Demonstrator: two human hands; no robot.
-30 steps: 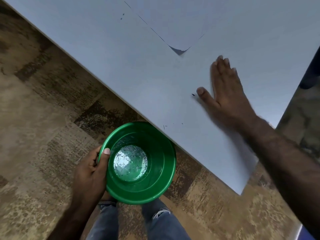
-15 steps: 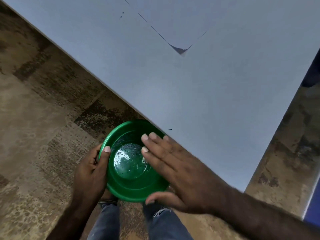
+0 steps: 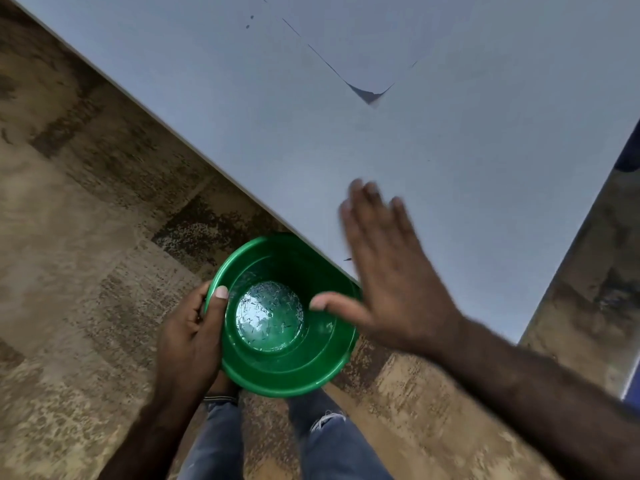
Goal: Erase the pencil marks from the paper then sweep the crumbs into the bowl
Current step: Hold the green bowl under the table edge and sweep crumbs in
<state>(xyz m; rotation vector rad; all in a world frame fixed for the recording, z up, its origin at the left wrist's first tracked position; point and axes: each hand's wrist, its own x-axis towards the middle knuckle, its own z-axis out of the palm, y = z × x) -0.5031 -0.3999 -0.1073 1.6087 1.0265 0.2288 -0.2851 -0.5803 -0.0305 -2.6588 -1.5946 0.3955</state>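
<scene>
My left hand (image 3: 188,337) grips the rim of a green bowl (image 3: 294,372), held just below the white table's (image 3: 242,109) near edge. Several dark eraser crumbs (image 3: 268,315) lie in the bowl's bottom. My right hand (image 3: 388,271) is flat and blurred, fingers spread over the table edge, thumb above the bowl's rim, nothing in it. One small dark crumb (image 3: 347,259) lies on the table beside that hand. The white paper (image 3: 353,39) rests at the top, its near corner curled up. Two small dark specks (image 3: 249,21) sit left of the paper.
Patterned brown carpet (image 3: 86,220) covers the floor around the table. My legs in blue jeans (image 3: 325,441) show below the bowl. The table's right edge (image 3: 568,247) runs down the right side, with a blue object (image 3: 632,157) beyond it.
My right hand swept from the table down over the bowl, then lifted back up onto the table edge. The bowl and my left hand stayed in place.
</scene>
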